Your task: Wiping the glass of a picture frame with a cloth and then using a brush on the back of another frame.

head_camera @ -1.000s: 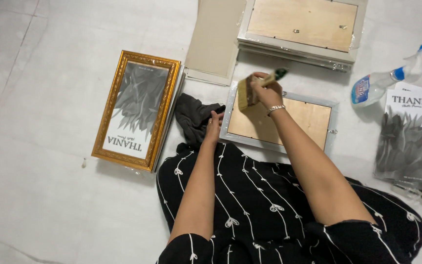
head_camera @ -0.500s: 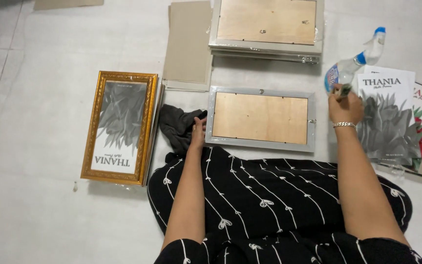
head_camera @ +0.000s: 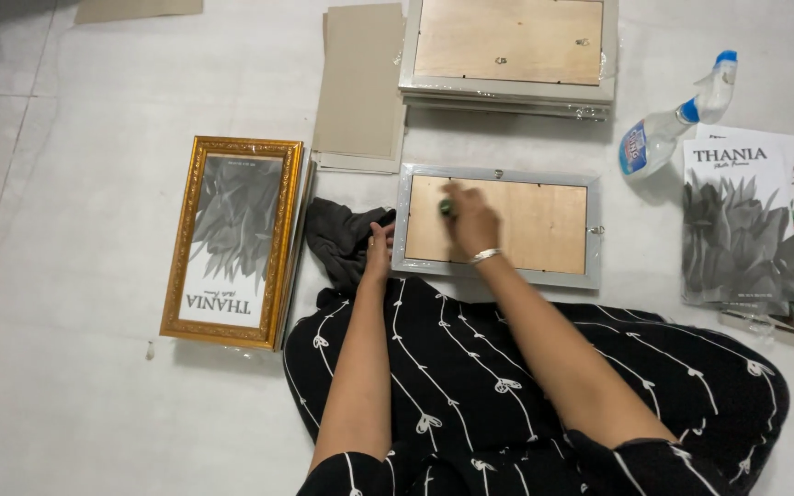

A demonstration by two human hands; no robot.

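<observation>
On the floor by the person's lap lies a silver frame (head_camera: 496, 225), face down, brown back up. The right hand (head_camera: 472, 220) rests on that back, fingers curled around something small and green, maybe a tool. The left hand (head_camera: 379, 246) presses the frame's left edge, fingers flat, beside a dark cloth (head_camera: 340, 237).

You have a single view, worn on your head, looking almost straight down at the floor (head_camera: 75, 230) from seated height. Your lap fills 6 o'clock, with both forearms reaching toward 12. It sits close enough to take in the silver frame (head_camera: 498, 220) at centre.
</observation>
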